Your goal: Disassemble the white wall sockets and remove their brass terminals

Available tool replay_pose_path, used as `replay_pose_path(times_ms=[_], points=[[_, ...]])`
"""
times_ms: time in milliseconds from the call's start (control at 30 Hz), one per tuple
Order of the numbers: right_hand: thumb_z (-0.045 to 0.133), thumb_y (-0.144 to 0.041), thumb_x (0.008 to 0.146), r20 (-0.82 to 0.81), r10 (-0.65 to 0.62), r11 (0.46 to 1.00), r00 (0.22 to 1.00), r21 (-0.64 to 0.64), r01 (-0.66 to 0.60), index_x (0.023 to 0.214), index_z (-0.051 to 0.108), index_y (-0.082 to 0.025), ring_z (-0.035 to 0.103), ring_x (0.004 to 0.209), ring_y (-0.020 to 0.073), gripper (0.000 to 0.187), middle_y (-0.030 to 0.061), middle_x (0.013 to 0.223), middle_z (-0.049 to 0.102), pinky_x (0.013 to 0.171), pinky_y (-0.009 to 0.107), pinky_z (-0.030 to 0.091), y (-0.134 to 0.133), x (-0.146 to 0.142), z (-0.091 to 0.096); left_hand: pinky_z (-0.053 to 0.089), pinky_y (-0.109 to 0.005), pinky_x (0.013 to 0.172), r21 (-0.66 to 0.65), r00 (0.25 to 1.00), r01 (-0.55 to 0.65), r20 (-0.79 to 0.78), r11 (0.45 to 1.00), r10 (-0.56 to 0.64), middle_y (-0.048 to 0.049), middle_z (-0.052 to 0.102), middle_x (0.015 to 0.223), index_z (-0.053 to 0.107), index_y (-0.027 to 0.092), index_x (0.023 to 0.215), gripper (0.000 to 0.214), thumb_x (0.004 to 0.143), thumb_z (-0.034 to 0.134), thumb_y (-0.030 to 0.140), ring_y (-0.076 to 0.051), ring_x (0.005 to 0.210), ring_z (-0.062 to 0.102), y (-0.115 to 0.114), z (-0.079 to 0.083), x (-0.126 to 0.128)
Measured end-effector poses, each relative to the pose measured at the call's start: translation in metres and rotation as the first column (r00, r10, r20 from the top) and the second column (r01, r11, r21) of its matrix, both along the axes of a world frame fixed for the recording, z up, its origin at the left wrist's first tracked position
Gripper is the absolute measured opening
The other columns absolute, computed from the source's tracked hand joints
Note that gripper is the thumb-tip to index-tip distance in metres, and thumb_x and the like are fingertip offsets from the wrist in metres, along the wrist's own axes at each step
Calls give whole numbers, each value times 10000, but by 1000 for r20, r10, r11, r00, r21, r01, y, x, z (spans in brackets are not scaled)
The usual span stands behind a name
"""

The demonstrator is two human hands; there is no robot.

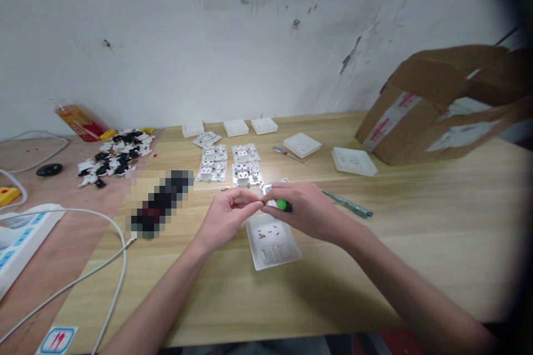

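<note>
My left hand point(229, 216) and my right hand point(306, 208) meet fingertip to fingertip above a white socket housing point(275, 255). Thumb and forefinger of the left hand pinch something tiny, perhaps brass-coloured, too small to name. The right fingertips touch the same spot. A green-and-black handle point(284, 205), looking like a screwdriver's, sticks out from the right hand's grip; its other end is hidden. Inside the open housing lie small copper-coloured pieces point(262, 235). Just behind the right hand, a white socket insert point(270, 188) is partly covered.
Several socket inserts point(245, 175) and white housings point(302, 145) stand farther back, near a thin screwdriver point(289, 155) and a green pen-like stick point(350, 205). Left are black-and-white parts point(114, 158), a cable point(124, 255) and a power strip point(29, 244). A cardboard box point(433, 105) stands right.
</note>
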State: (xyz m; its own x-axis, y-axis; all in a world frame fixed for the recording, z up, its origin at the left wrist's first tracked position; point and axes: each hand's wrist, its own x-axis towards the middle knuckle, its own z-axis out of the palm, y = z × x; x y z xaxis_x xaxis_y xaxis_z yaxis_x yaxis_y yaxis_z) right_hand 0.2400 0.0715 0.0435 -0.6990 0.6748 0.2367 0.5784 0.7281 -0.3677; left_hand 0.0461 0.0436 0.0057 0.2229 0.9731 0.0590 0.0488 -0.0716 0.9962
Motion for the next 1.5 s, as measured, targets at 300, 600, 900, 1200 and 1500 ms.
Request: replay_pose_path(times_ms=[300,600,900,1200,1500], points=[[565,-265,891,-81,-12,1000,997,-29,10,880,704,-216,584,662,128,148,21,760,695,598,233,341,4,2,-13,486,-255,706,136,971,38,-237,990,-5,-43,670,882,632,148,887,184,899,587,326,-152,799,620,1,-2,-1],[549,-321,903,-157,23,999,987,48,-16,867,711,-193,517,590,108,209,8,681,651,586,236,339,22,16,6,452,-306,816,512,769,230,-617,827,168,-68,562,1063,480,182,987,163,1003,342,267,-167,894,575,20,14,14],[516,-276,914,60,12,996,998,86,-17,836,664,-189,551,596,123,189,15,716,665,558,264,300,-7,15,-2,416,-332,769,511,705,260,-680,819,201,-48,563,800,503,179,768,355,1021,267,261,-194,818,517,-1,5,16],[545,-271,905,56,-9,998,998,61,6,867,674,-199,594,621,124,153,0,731,681,553,262,281,-11,21,-15,388,-386,940,508,753,320,-648,800,110,-69,580,1081,501,191,945,88,975,421,210,-218,1066,494,-10,0,2],[543,-267,908,51,14,999,999,31,-16,901,667,-227,589,640,121,131,-23,771,690,568,271,266,-14,19,-24,377,-413,955,492,708,351,-696,797,118,-68,601,1085,533,191,948,120,975,436,256,-232,1092,488,-8,-6,1]])
